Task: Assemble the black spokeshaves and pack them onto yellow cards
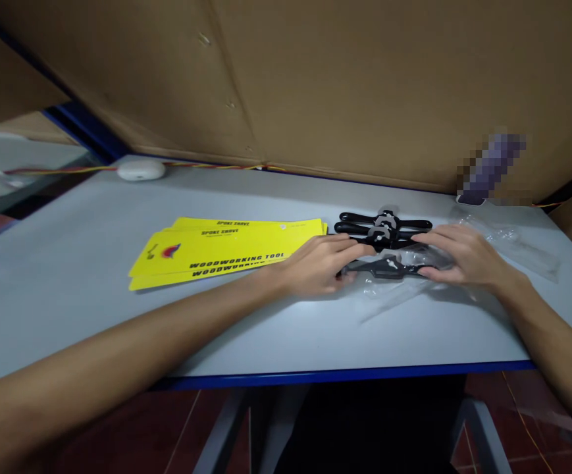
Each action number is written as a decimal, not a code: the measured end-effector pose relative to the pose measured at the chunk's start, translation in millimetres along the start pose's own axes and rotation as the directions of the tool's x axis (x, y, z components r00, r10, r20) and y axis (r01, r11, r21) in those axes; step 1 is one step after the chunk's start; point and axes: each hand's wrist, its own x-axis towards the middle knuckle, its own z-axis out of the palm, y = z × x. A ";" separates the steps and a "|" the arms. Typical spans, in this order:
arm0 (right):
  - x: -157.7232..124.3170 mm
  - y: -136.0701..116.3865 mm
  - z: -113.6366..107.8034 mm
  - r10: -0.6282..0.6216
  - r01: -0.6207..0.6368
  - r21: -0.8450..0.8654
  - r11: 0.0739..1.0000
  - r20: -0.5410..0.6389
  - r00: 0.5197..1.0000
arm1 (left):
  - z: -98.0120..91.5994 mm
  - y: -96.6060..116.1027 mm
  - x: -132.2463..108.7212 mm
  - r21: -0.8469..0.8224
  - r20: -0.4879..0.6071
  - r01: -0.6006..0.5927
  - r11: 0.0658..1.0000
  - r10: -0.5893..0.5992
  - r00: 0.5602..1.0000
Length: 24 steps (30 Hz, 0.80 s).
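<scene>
A black spokeshave [383, 268] lies partly inside a clear plastic bag [394, 289] on the grey table [118, 316]. My left hand [318, 263] grips its left handle, fingers curled round it. My right hand [463, 257] holds the right handle together with the mouth of the bag. Behind them two more black spokeshaves [387, 227] lie side by side. A stack of yellow cards [221, 251] printed "WOODWORKING TOOL" lies just left of my left hand.
More clear plastic bags [513, 243] lie at the right. A white oval object [141, 170] with a red-yellow cable sits at the back left. Cardboard sheets [345, 85] wall off the back. The table's blue front edge [345, 375] runs near me.
</scene>
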 end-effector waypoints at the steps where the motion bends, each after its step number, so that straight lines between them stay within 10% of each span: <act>1: -0.1 1.9 5.4 -0.007 0.008 0.047 0.999 -0.034 0.999 | 0.2 -0.4 -0.5 0.008 -0.047 -0.026 1.000 0.027 0.999; 9: 5.2 -7.7 28.5 0.002 0.099 0.222 0.970 -0.415 0.910 | 4.2 -0.9 0.1 -0.032 -0.351 -0.148 0.988 0.128 0.928; 24: 9.4 -28.8 17.5 0.305 -0.204 0.352 0.914 -0.261 0.916 | 9.2 -7.0 -9.5 -0.206 -0.382 0.097 0.974 -0.171 0.908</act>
